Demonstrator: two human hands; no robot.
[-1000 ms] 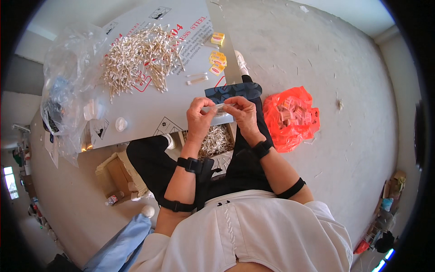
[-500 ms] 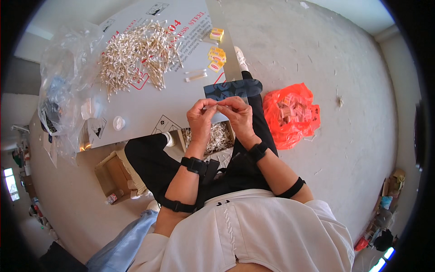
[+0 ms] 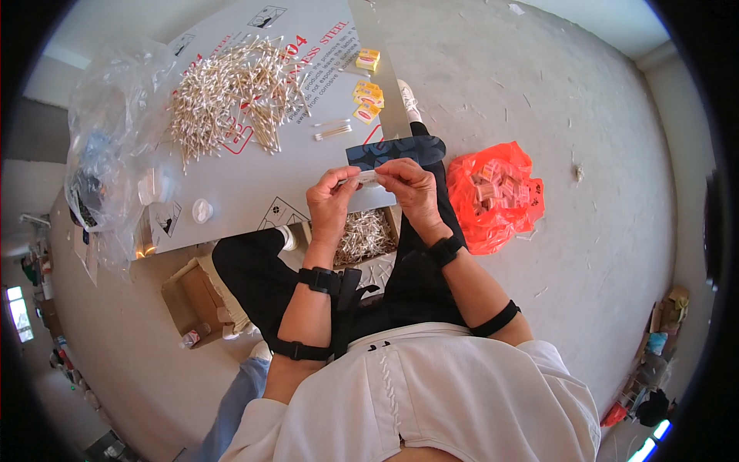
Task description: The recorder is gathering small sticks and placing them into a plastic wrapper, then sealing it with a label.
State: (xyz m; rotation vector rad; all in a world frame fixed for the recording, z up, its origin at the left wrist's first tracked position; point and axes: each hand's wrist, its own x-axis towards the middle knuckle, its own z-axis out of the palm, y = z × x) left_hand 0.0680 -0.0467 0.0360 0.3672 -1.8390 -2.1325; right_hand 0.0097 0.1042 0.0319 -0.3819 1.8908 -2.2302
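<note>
Small white slim packet (image 3: 368, 177) at frame centre, long axis roughly horizontal, ends toward frame left and right. Left hand (image 3: 332, 202) fingertips pinch left end; right hand (image 3: 412, 189) fingertips pinch right end. Loose cotton swab pile (image 3: 235, 85) upper left.

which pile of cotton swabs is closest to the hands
The small heap in the open box just below the left hand and right hand. The big swab pile lies spread farther off on the grey sheet.

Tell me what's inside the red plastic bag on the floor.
The red plastic bag lies open on the floor, and small yellowish boxes show in a heap at its mouth. Whatever sits deeper is hidden by the crumpled plastic.
</note>
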